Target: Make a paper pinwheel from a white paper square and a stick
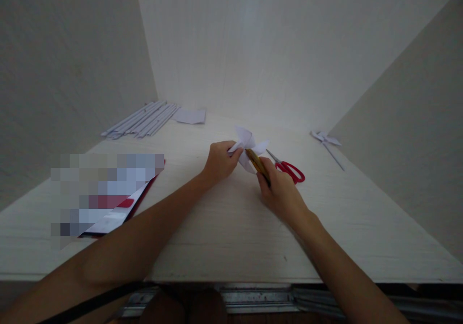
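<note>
Fingers of our left hand (219, 161) pinch a folded paper pinwheel (249, 146); our right hand (279, 189) grips a yellow tool (257, 164) against it, red scissors (289, 168) just beside.

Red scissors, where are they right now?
In the head view, the red scissors lie on the table right of centre, just beyond the right hand, blades pointing toward the folded white paper.
</note>
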`<state>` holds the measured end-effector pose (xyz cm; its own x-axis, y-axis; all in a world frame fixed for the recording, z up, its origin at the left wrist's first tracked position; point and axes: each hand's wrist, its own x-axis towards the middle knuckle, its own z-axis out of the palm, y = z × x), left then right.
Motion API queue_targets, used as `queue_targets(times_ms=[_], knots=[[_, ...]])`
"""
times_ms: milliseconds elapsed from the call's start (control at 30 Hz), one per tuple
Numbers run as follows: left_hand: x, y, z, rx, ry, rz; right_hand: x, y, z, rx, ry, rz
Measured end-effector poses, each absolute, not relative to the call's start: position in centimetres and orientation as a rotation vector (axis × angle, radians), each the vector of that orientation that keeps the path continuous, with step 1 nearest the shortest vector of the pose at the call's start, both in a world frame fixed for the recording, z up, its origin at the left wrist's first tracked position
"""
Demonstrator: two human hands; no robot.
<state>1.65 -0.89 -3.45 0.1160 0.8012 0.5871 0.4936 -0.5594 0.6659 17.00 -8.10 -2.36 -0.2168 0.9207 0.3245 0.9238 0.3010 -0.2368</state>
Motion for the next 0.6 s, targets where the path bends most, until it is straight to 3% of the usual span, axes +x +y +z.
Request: queue_targets(times_ms=[600], knots=[[1.84, -1.05, -3.64, 2.168, 1.307, 1.403, 16.66, -8.18, -2.26, -1.786, -2.238, -0.135]])
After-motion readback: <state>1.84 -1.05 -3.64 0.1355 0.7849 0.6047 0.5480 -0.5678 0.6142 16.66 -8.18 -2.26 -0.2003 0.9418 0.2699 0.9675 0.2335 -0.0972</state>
